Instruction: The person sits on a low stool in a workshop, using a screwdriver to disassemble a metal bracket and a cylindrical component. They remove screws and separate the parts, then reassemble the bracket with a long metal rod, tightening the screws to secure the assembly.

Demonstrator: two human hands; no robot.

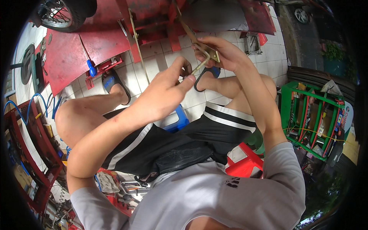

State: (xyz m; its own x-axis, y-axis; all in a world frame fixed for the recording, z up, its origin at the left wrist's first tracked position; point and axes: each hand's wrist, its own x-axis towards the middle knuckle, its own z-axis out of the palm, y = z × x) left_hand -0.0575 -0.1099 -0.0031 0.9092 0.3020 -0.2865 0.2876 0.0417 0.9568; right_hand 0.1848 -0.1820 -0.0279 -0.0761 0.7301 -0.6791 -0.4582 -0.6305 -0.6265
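Between my knees both hands are raised, working on small yellowish metal parts. My left hand [167,91] pinches the lower end of a bent metal rod [201,66] between thumb and fingers. The rod's angled upper end reaches my right hand [224,53], whose fingers close around a flat brass-coloured metal plate [213,54] with a hole in it. Rod and plate overlap in this view; I cannot tell whether they are joined. A long flat bar [187,28] runs up and away from my right fingers; whether I hold it is unclear.
Ahead stands a red metal lift platform [99,42] with a motorcycle wheel [61,17] and a blue-handled screwdriver [91,68]. A blue stool [178,120] is beneath me. A green rack [306,119] holds parts at right; a dark red rack [36,153] stands left.
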